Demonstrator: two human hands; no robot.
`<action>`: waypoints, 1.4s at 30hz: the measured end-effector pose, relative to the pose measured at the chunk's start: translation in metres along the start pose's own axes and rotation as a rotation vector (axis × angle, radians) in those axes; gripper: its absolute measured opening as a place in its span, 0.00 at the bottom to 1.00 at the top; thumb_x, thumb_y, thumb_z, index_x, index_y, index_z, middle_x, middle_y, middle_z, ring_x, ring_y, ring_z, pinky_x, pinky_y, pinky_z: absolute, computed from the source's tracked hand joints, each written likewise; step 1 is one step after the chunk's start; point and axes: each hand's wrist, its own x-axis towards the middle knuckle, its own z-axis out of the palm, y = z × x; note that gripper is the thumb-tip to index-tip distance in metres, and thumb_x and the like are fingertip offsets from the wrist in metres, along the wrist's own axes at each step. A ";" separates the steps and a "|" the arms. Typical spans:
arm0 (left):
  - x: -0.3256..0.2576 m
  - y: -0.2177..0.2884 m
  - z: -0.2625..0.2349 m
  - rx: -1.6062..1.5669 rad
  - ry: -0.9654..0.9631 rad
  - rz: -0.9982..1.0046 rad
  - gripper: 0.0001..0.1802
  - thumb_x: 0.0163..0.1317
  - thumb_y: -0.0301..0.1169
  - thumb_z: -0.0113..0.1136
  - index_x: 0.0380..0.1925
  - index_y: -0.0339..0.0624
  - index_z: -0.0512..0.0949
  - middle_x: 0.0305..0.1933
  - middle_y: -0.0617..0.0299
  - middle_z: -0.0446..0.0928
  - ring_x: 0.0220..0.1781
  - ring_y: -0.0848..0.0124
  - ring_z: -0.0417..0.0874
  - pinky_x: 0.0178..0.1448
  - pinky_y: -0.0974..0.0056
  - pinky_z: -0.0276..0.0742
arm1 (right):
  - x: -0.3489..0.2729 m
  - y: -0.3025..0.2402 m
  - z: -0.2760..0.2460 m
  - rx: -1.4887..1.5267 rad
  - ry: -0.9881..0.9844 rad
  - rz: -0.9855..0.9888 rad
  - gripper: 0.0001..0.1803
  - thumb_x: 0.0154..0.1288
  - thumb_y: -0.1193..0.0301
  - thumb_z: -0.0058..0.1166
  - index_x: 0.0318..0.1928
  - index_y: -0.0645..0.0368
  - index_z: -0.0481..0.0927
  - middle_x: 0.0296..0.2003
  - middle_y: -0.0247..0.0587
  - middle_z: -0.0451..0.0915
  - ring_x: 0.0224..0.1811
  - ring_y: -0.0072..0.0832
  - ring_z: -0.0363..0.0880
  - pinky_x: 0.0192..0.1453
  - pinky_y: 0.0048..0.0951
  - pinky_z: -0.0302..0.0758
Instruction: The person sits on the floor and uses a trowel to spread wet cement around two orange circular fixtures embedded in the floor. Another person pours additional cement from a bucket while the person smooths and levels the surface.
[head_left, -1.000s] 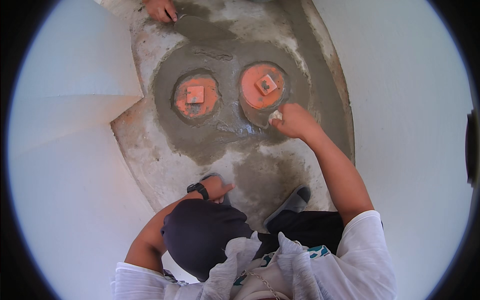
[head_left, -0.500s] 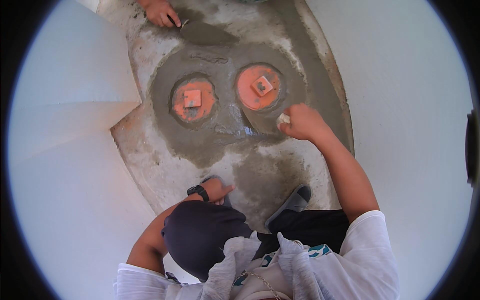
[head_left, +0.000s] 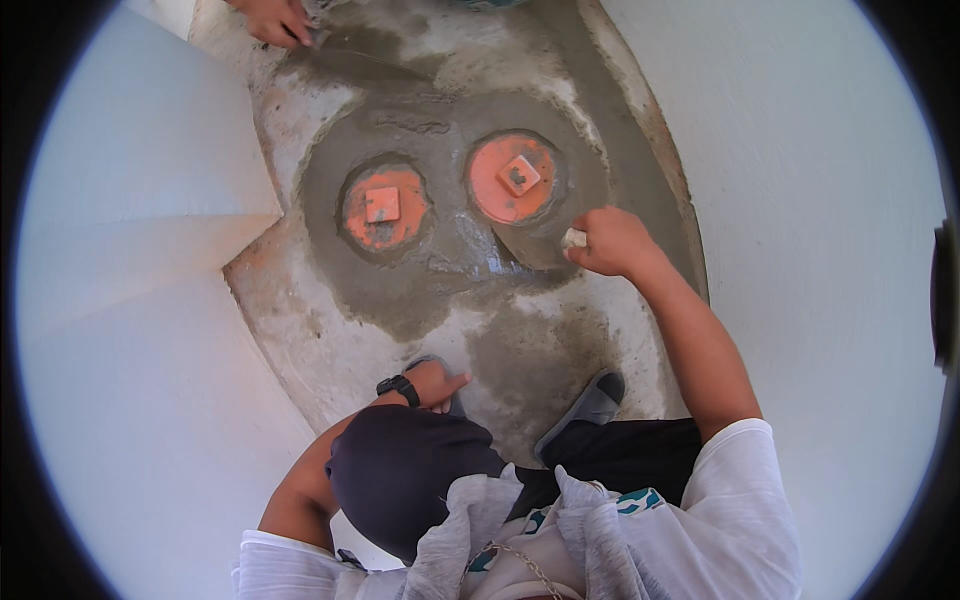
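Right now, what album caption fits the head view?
Right hand holds a pale-handled trowel at wet grey cement around two round orange covers.

The person wore a loose white short-sleeved shirt, black trousers, grey open-toed sandals and, on the left wrist, a black wristwatch. A metal link chain hung at the chest.

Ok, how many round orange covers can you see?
2: the left cover and the right cover, which is nearer the right hand. Both are ringed by grey mortar; no others show.
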 end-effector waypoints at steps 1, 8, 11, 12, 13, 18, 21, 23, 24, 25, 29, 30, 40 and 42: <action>0.000 0.001 0.000 -0.003 -0.007 -0.024 0.41 0.73 0.62 0.47 0.15 0.42 0.86 0.15 0.60 0.82 0.18 0.68 0.83 0.33 0.63 0.80 | 0.000 -0.001 0.000 -0.021 -0.014 0.011 0.18 0.53 0.58 0.66 0.40 0.57 0.88 0.38 0.51 0.87 0.46 0.48 0.86 0.51 0.48 0.82; -0.003 0.001 -0.001 -0.001 -0.015 -0.014 0.41 0.73 0.62 0.47 0.15 0.42 0.86 0.16 0.61 0.82 0.21 0.67 0.85 0.39 0.62 0.81 | -0.014 0.002 -0.018 -0.013 -0.039 0.011 0.18 0.54 0.57 0.66 0.38 0.56 0.88 0.38 0.50 0.87 0.45 0.49 0.86 0.50 0.48 0.82; -0.003 0.000 -0.001 0.000 -0.014 -0.004 0.41 0.73 0.62 0.45 0.15 0.43 0.87 0.16 0.60 0.82 0.23 0.65 0.86 0.42 0.60 0.81 | -0.016 -0.001 -0.021 0.087 -0.033 0.032 0.19 0.57 0.56 0.65 0.41 0.58 0.87 0.40 0.52 0.86 0.45 0.52 0.85 0.51 0.49 0.81; -0.002 0.000 -0.001 0.046 0.010 0.042 0.41 0.73 0.62 0.45 0.15 0.43 0.87 0.16 0.60 0.82 0.24 0.64 0.86 0.43 0.60 0.80 | -0.015 -0.004 -0.019 0.127 -0.027 0.049 0.20 0.59 0.56 0.65 0.43 0.59 0.86 0.40 0.53 0.86 0.46 0.53 0.85 0.51 0.49 0.80; -0.002 0.000 -0.001 0.065 0.011 0.057 0.41 0.73 0.62 0.44 0.14 0.44 0.87 0.16 0.59 0.82 0.25 0.64 0.86 0.44 0.60 0.80 | -0.011 -0.009 -0.014 0.138 0.038 0.038 0.21 0.61 0.56 0.64 0.45 0.61 0.85 0.40 0.55 0.86 0.46 0.54 0.84 0.52 0.49 0.80; 0.001 -0.004 0.001 0.118 0.056 0.098 0.42 0.73 0.63 0.43 0.14 0.45 0.87 0.17 0.57 0.82 0.28 0.60 0.87 0.48 0.58 0.80 | 0.035 -0.053 0.025 0.418 0.251 -0.002 0.23 0.67 0.60 0.60 0.54 0.65 0.79 0.44 0.62 0.84 0.48 0.58 0.83 0.53 0.51 0.78; 0.001 -0.005 0.002 0.104 0.053 0.099 0.42 0.73 0.63 0.43 0.13 0.45 0.87 0.18 0.56 0.82 0.28 0.58 0.87 0.48 0.58 0.80 | 0.061 -0.079 0.035 0.451 0.320 0.108 0.22 0.68 0.62 0.59 0.50 0.71 0.81 0.42 0.62 0.85 0.52 0.54 0.83 0.58 0.48 0.78; 0.001 -0.006 0.002 0.050 0.012 0.063 0.42 0.73 0.63 0.43 0.13 0.45 0.87 0.18 0.56 0.83 0.29 0.58 0.87 0.49 0.58 0.80 | 0.072 -0.088 0.035 0.472 0.331 0.087 0.21 0.68 0.62 0.59 0.45 0.72 0.83 0.42 0.62 0.85 0.53 0.53 0.83 0.59 0.47 0.77; 0.001 -0.006 0.002 0.088 0.046 0.101 0.42 0.73 0.63 0.43 0.13 0.45 0.87 0.18 0.56 0.82 0.29 0.58 0.87 0.49 0.58 0.80 | 0.077 -0.091 0.034 0.485 0.365 0.049 0.21 0.67 0.62 0.59 0.43 0.73 0.84 0.43 0.62 0.85 0.54 0.52 0.83 0.60 0.46 0.77; 0.000 -0.005 0.001 0.093 0.047 0.104 0.42 0.73 0.63 0.43 0.13 0.45 0.87 0.18 0.56 0.82 0.29 0.58 0.87 0.49 0.58 0.80 | 0.081 -0.094 0.033 0.494 0.385 0.080 0.20 0.67 0.62 0.60 0.41 0.72 0.84 0.43 0.63 0.85 0.53 0.53 0.83 0.59 0.46 0.78; -0.001 -0.002 0.001 0.053 0.009 0.030 0.42 0.73 0.62 0.43 0.13 0.45 0.87 0.17 0.57 0.82 0.29 0.59 0.87 0.49 0.59 0.80 | 0.100 -0.100 0.031 0.524 0.389 0.127 0.20 0.65 0.61 0.61 0.38 0.72 0.85 0.43 0.64 0.85 0.51 0.54 0.84 0.57 0.46 0.79; -0.002 -0.001 0.000 0.079 0.029 0.073 0.41 0.73 0.62 0.43 0.13 0.45 0.87 0.17 0.57 0.82 0.29 0.59 0.87 0.49 0.59 0.80 | 0.104 -0.100 0.031 0.535 0.345 0.151 0.20 0.65 0.61 0.61 0.37 0.72 0.85 0.43 0.65 0.85 0.50 0.54 0.84 0.56 0.46 0.79; -0.004 -0.004 -0.002 0.062 0.031 0.122 0.41 0.74 0.61 0.45 0.14 0.43 0.86 0.16 0.60 0.82 0.22 0.66 0.85 0.37 0.62 0.81 | 0.097 -0.105 0.046 0.454 0.401 0.092 0.23 0.65 0.62 0.61 0.45 0.74 0.82 0.36 0.64 0.85 0.48 0.57 0.85 0.56 0.47 0.79; -0.004 -0.004 -0.002 0.056 0.030 0.127 0.40 0.74 0.61 0.45 0.14 0.43 0.85 0.14 0.62 0.81 0.18 0.68 0.84 0.32 0.64 0.81 | 0.089 -0.108 0.049 0.457 0.376 0.099 0.22 0.66 0.62 0.61 0.43 0.74 0.82 0.36 0.64 0.85 0.47 0.57 0.85 0.55 0.47 0.79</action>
